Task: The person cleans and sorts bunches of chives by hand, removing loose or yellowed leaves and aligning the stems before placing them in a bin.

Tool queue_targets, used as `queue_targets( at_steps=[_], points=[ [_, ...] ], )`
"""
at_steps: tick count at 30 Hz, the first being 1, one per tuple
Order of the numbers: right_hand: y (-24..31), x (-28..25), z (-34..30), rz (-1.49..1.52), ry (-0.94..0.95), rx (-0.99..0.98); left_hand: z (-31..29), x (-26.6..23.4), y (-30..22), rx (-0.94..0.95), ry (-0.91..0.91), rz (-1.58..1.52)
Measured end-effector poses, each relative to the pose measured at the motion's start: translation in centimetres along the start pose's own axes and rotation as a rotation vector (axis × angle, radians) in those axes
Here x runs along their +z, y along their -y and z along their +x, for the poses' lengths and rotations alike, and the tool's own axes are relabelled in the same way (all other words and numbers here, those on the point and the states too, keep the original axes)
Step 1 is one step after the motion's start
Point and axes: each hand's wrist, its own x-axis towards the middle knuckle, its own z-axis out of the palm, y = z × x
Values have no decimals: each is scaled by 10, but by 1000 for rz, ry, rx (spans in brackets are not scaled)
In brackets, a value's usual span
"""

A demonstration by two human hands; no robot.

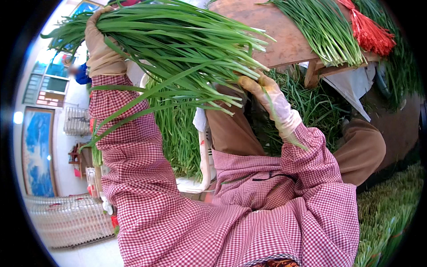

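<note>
A large bunch of garlic chives point(178, 40) lies crosswise in the air in front of me, its pale cut ends to the right. My left hand point(100, 42), in a beige glove, grips the bunch by its leafy side; the leaves hide most of its fingers. Several loose blades droop from the bunch past my left sleeve. By the cut ends, my right hand point(269, 95) has its gloved fingers pinched together on chive stems at the lower edge. A thin blade hangs from that hand over the wrist.
Another chive bunch point(322, 33) lies on the wooden table point(280, 38), beside a bundle of red ties point(371, 31). Loose chives point(307, 104) heap under the table. A white-framed crate point(204, 160) of chives stands left of my legs. More chives point(387, 227) lie at lower right.
</note>
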Motion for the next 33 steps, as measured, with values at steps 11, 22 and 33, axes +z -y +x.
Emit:
queue_targets(
  at_steps=[11, 22, 33],
  points=[
    [5, 21, 4, 365, -28, 30, -12, 2, -7, 116, 68, 200],
    [8, -18, -14, 729, 155, 2, -18, 12, -2, -55, 100, -232],
    [-58, -162, -80, -1648, 77, 1051, -138, -58, 84, -569, -511, -228]
  ],
)
